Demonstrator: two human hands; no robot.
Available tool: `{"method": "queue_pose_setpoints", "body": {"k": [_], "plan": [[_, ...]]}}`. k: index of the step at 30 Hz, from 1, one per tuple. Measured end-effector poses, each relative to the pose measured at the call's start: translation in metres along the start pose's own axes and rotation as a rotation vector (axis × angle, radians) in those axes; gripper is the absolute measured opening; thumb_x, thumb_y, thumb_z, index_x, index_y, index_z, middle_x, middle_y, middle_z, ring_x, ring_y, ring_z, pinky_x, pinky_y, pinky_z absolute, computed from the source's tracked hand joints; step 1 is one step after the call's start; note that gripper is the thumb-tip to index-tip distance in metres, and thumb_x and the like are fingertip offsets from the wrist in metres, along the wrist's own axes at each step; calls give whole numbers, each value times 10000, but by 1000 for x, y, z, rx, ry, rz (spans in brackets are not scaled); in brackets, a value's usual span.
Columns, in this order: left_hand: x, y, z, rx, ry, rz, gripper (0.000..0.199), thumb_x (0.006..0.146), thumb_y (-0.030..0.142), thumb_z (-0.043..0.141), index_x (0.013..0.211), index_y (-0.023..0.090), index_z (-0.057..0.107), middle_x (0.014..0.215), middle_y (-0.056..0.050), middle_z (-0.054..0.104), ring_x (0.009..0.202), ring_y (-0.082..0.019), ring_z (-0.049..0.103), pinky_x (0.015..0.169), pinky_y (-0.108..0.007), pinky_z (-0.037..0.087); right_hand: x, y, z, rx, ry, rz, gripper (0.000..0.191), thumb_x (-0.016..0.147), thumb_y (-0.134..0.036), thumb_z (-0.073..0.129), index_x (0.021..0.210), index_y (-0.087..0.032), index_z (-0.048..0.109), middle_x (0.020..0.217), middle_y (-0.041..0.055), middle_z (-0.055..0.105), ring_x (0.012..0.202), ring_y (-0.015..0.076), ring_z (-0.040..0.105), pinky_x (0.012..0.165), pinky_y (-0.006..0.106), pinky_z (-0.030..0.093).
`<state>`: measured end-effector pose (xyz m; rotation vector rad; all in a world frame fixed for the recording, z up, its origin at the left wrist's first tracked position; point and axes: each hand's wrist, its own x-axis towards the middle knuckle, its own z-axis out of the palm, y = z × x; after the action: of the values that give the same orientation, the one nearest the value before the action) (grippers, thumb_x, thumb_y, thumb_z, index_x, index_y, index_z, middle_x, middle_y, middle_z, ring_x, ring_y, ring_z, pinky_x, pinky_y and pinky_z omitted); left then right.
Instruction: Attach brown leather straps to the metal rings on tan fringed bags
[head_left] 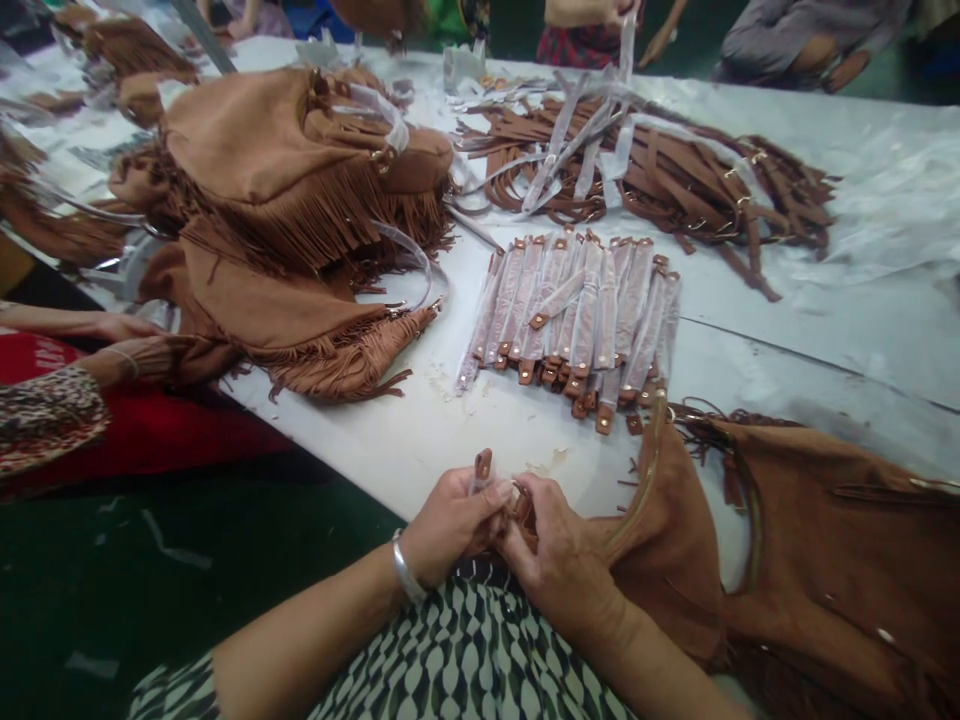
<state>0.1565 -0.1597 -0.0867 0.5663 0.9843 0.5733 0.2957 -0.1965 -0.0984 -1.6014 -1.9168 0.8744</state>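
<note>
My left hand and my right hand meet close to my body at the table's front edge. Pinched in my left hand is a brown strap with a clear plastic wrap, its end sticking up past the fingers. My right hand grips a brown leather piece with a metal ring, which seems to belong to the brown suede bag on the right. Fingers cover most of the place where strap and ring come together. Just beyond lies a pile of plastic-wrapped straps with metal studs at their ends.
Fringed brown bags are heaped at the left of the white table. Long straps with buckles lie at the back. Another person's hands hold a bag at the left edge. Plastic sheeting covers the far right.
</note>
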Motion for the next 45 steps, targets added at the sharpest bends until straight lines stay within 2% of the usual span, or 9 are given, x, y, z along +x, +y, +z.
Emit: {"method": "queue_pose_setpoints", "body": {"k": [4, 9, 13, 17, 23, 29, 33, 39, 45], "plan": [[-5, 0, 3, 38, 70, 70, 383, 710, 479, 640, 669, 152, 445, 472, 71, 396, 400, -41, 325, 395, -178, 248, 1, -5, 2, -18, -23, -22, 357, 803, -166, 455, 1152, -152, 380, 897, 79, 528, 763, 201, 546, 696, 354, 484], [8, 14, -14, 0, -212, -140, 374, 685, 424, 675, 617, 147, 434, 441, 101, 264, 353, -14, 169, 349, -186, 92, 1, 1, -9, 102, -91, -96, 261, 776, -148, 478, 1034, -166, 450, 852, 63, 523, 753, 187, 526, 699, 341, 481], [18, 20, -26, 49, -331, -170, 356, 682, 405, 684, 624, 136, 457, 447, 89, 298, 355, -17, 205, 352, -192, 84, 2, 4, -16, 189, -96, -82, 324, 764, -135, 499, 1081, -184, 451, 887, 54, 525, 784, 173, 524, 729, 323, 477], [18, 20, -25, -7, -315, -201, 329, 684, 375, 686, 642, 137, 463, 470, 81, 336, 356, -11, 215, 350, -180, 73, 7, 7, -21, 315, -150, -77, 442, 699, -149, 597, 1111, -206, 450, 999, 53, 517, 912, 182, 519, 795, 313, 470], [19, 20, -19, -10, -258, -124, 336, 687, 373, 687, 611, 136, 460, 447, 84, 339, 345, -11, 228, 351, -183, 97, 7, 15, -15, 317, 5, -126, 323, 796, -198, 531, 1114, -195, 476, 990, 64, 518, 933, 183, 504, 827, 336, 453], [21, 18, -25, 71, -304, -133, 335, 702, 393, 673, 638, 134, 469, 441, 84, 328, 357, -21, 209, 364, -200, 82, 6, 13, -17, 321, -74, -173, 365, 829, -198, 473, 1192, -210, 429, 1056, 70, 523, 973, 184, 504, 863, 340, 443], [20, 16, -26, 151, -223, -100, 391, 717, 474, 628, 624, 155, 423, 455, 91, 301, 378, -30, 189, 388, -206, 113, 8, 13, -17, 331, -63, -132, 310, 845, -212, 453, 1155, -207, 455, 979, 59, 523, 909, 176, 508, 807, 322, 455], [3, 11, -33, 798, 26, 179, 336, 826, 468, 462, 687, 167, 404, 636, 44, 374, 584, -93, 347, 558, -222, 296, 6, 14, -15, 390, -86, -86, 300, 850, -234, 460, 1149, -208, 444, 972, 53, 498, 892, 171, 497, 794, 312, 435], [-9, 7, -39, 1503, 168, 227, 181, 882, 255, 319, 743, 198, 421, 681, 12, 506, 601, -135, 449, 577, -257, 290, 8, 13, -17, 449, -215, -102, 270, 855, -238, 444, 1122, -199, 449, 953, 48, 495, 886, 170, 485, 785, 312, 422]]}}
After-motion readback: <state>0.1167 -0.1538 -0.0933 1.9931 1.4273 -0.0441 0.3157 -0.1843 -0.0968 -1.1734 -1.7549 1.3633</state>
